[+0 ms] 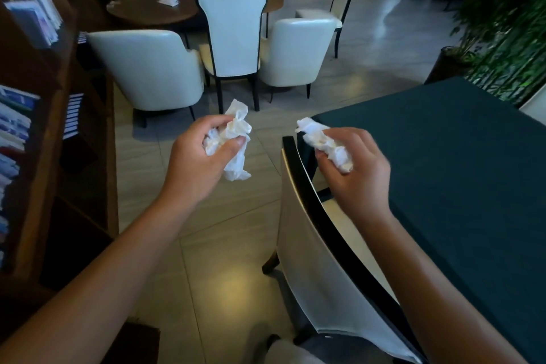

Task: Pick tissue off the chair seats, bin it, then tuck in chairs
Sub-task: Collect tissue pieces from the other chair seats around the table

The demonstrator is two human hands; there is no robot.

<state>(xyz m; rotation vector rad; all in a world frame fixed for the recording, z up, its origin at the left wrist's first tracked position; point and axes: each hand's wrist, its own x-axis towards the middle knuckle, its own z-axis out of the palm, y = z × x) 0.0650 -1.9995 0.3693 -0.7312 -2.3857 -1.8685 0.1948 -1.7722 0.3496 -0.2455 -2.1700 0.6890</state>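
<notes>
My left hand [199,161] is closed around a crumpled white tissue [236,142] held over the tiled floor. My right hand [356,170] grips a second crumpled white tissue [323,143] above the top of a white chair with a black frame [322,269]. That chair stands below me, its back toward me, pushed against the dark green table [455,174]. Its seat is mostly hidden by its back and my right arm. No bin is in view.
A tall white dining chair [233,35] and two white armchairs [150,68] stand around a round wooden table [150,10] ahead, with a tissue on it [169,1]. A wooden bookshelf [35,115] lines the left. Plants [508,26] stand at the right. Tiled floor lies between.
</notes>
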